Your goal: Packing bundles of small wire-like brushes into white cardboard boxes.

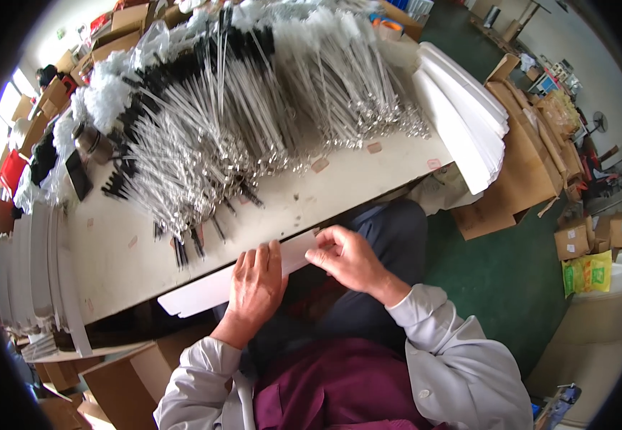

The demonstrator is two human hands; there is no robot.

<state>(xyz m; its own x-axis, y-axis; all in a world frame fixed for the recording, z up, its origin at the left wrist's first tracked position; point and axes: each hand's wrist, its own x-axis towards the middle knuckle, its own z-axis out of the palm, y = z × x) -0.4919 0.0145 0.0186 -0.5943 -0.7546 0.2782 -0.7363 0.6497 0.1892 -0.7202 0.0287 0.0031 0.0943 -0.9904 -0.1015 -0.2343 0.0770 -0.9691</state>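
Observation:
A long, narrow white carton [203,290] lies slantwise along the table's near edge, above my lap. My left hand [257,278] rests over its middle, fingers stretched across the top and gripping it. At the carton's right end, my right hand [345,259] pinches the end between thumb and bent fingers. The inside of that end is hidden by the fingers. Just beyond, several thin rods with silvery metal ends and black or white bristle heads, looking like brushes [218,122], lie heaped on the white table [268,204].
Flat white cartons [461,115] are stacked at the table's right end; more white cartons [35,265] stand at the left. A brown cardboard box [512,179] sits right of the table. A dark phone [78,175] and a bottle [91,143] are at the left. Orange-handled scissors [388,26] lie far back.

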